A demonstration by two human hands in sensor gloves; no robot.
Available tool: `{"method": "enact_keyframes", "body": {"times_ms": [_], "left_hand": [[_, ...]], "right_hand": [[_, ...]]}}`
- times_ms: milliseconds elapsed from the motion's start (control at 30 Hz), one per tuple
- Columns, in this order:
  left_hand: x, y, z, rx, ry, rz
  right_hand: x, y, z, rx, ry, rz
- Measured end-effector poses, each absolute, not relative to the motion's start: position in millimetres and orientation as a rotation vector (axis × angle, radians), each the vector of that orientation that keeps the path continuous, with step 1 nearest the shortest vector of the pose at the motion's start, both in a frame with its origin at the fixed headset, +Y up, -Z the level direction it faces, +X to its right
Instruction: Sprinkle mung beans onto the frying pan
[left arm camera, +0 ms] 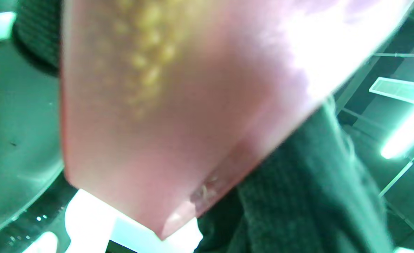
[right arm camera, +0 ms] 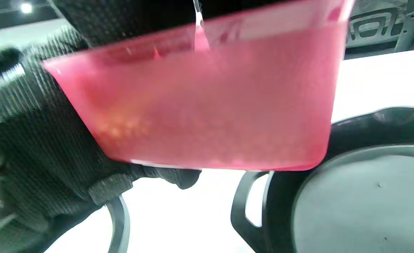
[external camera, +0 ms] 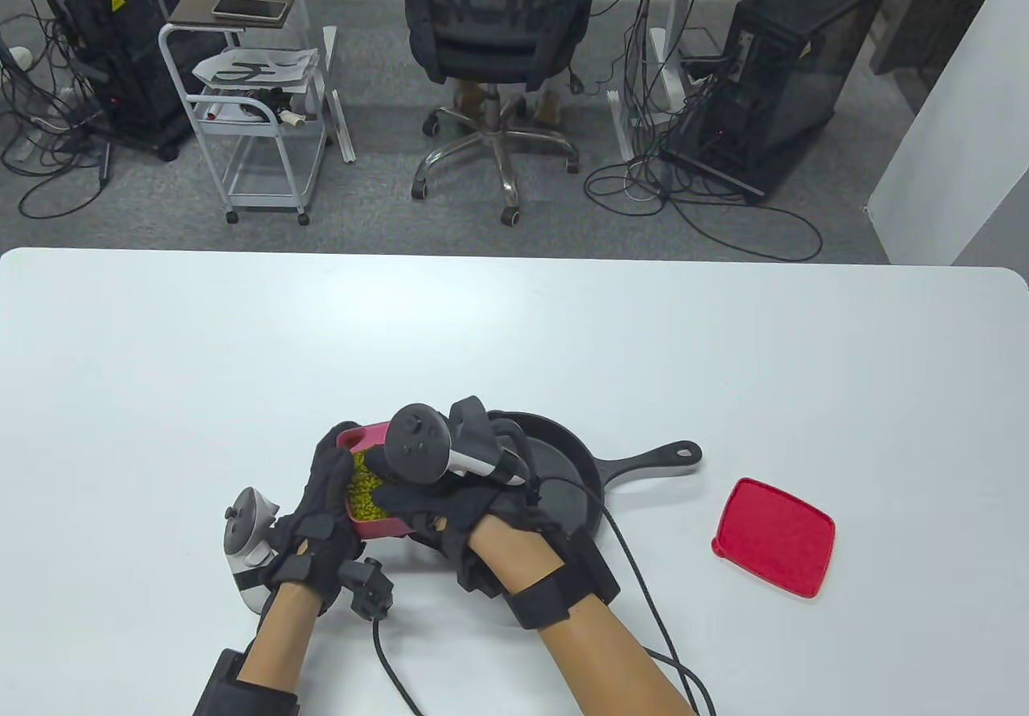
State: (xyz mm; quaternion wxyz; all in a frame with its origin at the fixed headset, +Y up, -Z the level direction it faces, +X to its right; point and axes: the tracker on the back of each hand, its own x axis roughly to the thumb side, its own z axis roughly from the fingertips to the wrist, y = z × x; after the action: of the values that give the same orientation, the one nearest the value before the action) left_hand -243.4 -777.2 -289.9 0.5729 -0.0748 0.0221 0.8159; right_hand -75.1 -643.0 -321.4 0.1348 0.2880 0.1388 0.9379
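left hand (external camera: pixel 321 499) wrapped round the pink tub (external camera: pixel 366 481) of mung beans (external camera: pixel 366 487), right hand (external camera: pixel 450 499) reaching in, fingers hidden so grip unclear, probably pinching some to scatter on the frying pan (external camera: pixel 575 459) just beyond, lid (external camera: pixel 774 537) off right

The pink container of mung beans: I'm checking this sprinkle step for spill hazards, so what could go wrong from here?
1. The pink container sits in the left hand beside the frying pan, not above it; beans pinched out could drop onto the table.
2. The right hand reaches into the mung beans; its cable trails across the pan's edge and might snag.
3. The container appears tilted, so beans may slide out.
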Motion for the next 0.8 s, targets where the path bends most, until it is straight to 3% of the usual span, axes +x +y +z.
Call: {"method": "enact_keyframes", "body": {"times_ms": [267, 467, 800], "left_hand": [[-242, -779, -287, -0.150, 0.089, 1.905], [-242, -779, -286, -0.144, 0.103, 1.886], [-241, -787, -289, -0.165, 0.126, 1.888]], "right_hand": [[-84, -652, -333, 0.726, 0.717, 2.685], [-89, -658, -339, 0.660, 0.823, 2.647], [-95, -672, -346, 0.628, 0.660, 2.675]]}}
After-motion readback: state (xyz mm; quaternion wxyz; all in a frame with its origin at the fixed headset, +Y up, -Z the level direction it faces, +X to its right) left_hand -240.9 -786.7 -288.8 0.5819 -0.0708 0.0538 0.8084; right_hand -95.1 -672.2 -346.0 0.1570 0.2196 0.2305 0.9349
